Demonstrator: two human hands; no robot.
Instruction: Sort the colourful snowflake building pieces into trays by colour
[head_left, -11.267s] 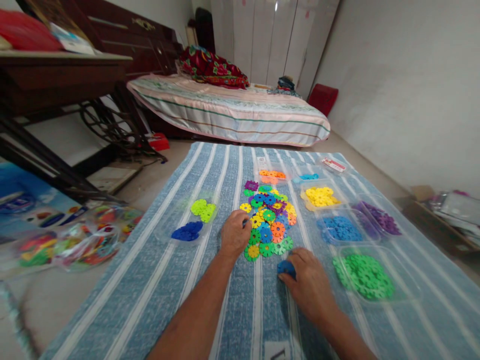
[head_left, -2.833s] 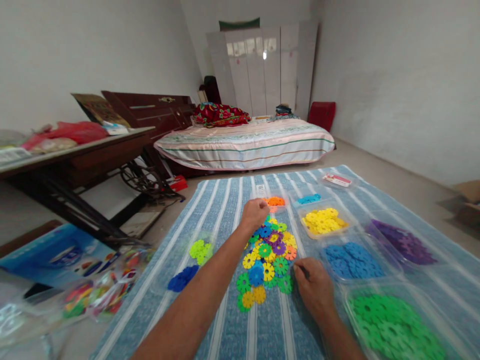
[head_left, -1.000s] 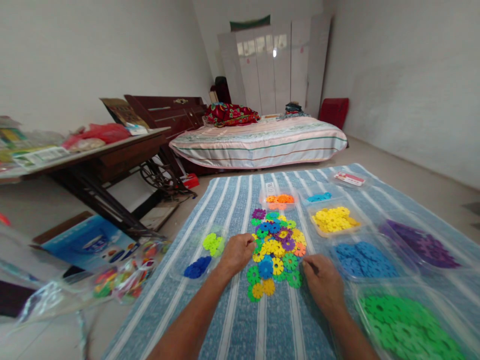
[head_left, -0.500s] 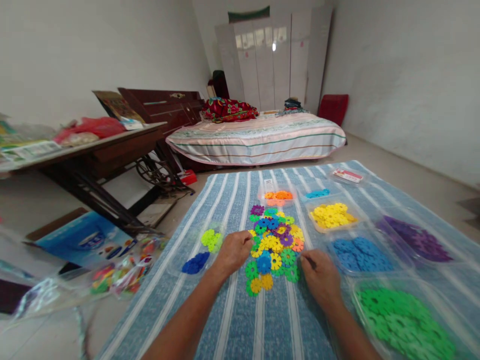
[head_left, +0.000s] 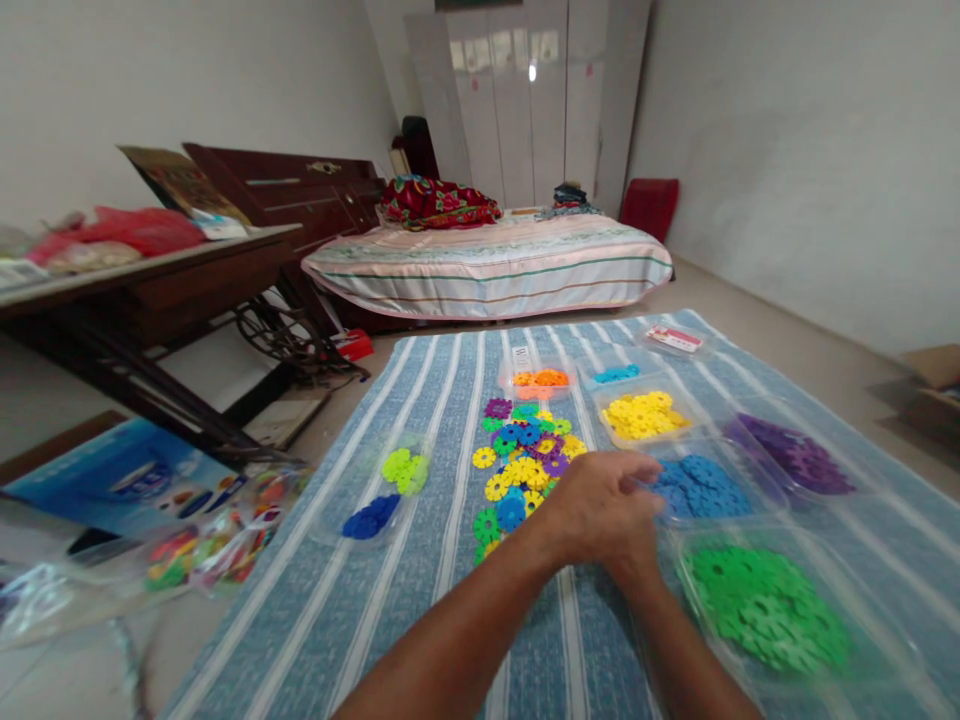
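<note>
My left hand [head_left: 592,505] reaches across to the right and meets my right hand [head_left: 639,540] beside the loose pile. The left fingers are bent and drawn together at the right hand; anything in them is too small to make out. Most of my right hand is covered by the left, and the part of it that shows looks curled closed. Left of the hands lies a mixed pile of notched plastic discs [head_left: 523,468] in yellow, green, blue, purple and orange. Just right of the fingers is a clear tub of blue discs [head_left: 701,487].
Clear tubs hold green discs [head_left: 765,605], purple discs [head_left: 799,455], yellow discs [head_left: 645,413], orange discs [head_left: 541,380] and light blue discs [head_left: 616,373]. Another tub on the left has lime discs [head_left: 405,468] and dark blue discs [head_left: 371,516]. A striped cloth [head_left: 300,640] covers the surface.
My left hand has moved right, from the pile's left edge over to my right hand, and now covers part of the pile. The view has shifted slightly.
</note>
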